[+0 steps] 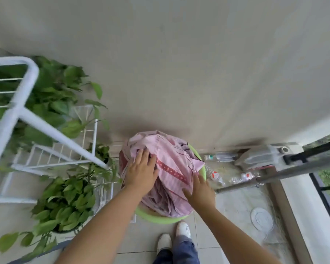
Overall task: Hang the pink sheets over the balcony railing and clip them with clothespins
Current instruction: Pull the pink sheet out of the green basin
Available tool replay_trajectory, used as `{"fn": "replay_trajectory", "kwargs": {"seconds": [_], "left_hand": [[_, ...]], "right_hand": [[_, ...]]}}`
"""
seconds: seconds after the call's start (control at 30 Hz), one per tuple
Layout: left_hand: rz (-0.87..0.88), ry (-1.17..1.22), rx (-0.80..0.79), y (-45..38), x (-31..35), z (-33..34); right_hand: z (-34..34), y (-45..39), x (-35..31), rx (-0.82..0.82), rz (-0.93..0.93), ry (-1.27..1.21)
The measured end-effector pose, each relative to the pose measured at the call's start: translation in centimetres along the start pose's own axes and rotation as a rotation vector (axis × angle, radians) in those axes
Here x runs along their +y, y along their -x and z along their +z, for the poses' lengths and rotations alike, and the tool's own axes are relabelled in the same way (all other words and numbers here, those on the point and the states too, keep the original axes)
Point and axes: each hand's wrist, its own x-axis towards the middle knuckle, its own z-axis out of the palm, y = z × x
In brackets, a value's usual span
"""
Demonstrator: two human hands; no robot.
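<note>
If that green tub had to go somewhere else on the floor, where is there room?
Bare tiles lie right of the green tub, toward the round floor cover. Left is crowded with potted plants and a white rack; bottles litter the wall side.

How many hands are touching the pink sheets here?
2. The left hand lies on top of the pink sheets; the right hand touches their right side.
</note>
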Motion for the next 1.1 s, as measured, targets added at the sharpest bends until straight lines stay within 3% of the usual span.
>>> {"fn": "replay_trajectory", "kwargs": {"seconds": [0.13, 0.27, 0.4, 0.5, 0.57, 0.6, 0.67, 0.7, 0.73, 0.8, 0.87, 1.0, 1.03, 1.1], "left_hand": [[-0.048, 0.013, 0.013, -5.0, -0.3, 1.1], [-0.195, 0.304, -0.371, -6.5, -0.3, 2.5], [0.06, 0.146, -0.722, -3.2, 0.1, 3.6], [0.172, 0.125, -0.818, -1.4, 0.2, 3.9], [0.169, 0.165, -0.677, -1.4, -0.5, 3.2], [0.134, 0.196, -0.566, -1.7, -1.2, 3.0], [0.122, 0.17, -0.345, -2.9, -2.7, 3.1], [0.127, 0.109, -0.311, -3.4, -3.4, 3.2], [0.133, 0.034, -0.343, -3.8, -3.9, 3.4], [0.13, -0.008, -0.433, -3.8, -4.2, 3.9], [0.066, 0.11, -0.332, -3.5, -4.2, 3.9], [-0.126, 0.402, 0.11, -4.4, -4.6, 3.2], [-0.14, 0.404, 0.133, -5.0, -4.7, 3.3], [-0.154, 0.299, -0.022, -6.1, -4.9, 3.5]], "right_hand": [[0.9, -4.1, 0.4, -0.064, -0.009, 0.019], [1.2, -4.2, 0.8, -0.049, -0.198, 0.08], [0.8, -2.0, 2.0, -0.324, -0.276, 0.282], [-0.4, -1.8, 1.5, -0.615, -0.34, 0.337], [-1.7, -3.2, 0.2, -0.631, -0.306, 0.091], [-2.6, -4.4, -0.7, -0.519, -0.245, -0.067], [-3.3, -7.8, -2.5, -0.075, -0.176, -0.243], [-3.3, -9.8, -3.5, 0.074, -0.16, -0.234], [-3.1, -11.6, -4.6, 0.11, -0.102, -0.2], [-2.0, -14.2, -6.3, -0.071, 0.049, -0.126], [-0.9, -14.8, -7.2, -0.236, 0.032, -0.078], [-1.4, -9.0, -5.8, -0.151, -0.337, -0.128], [-1.9, -6.5, -4.7, -0.144, -0.431, -0.15], [-1.9, -2.2, -1.6, -0.142, -0.535, -0.078]]}}
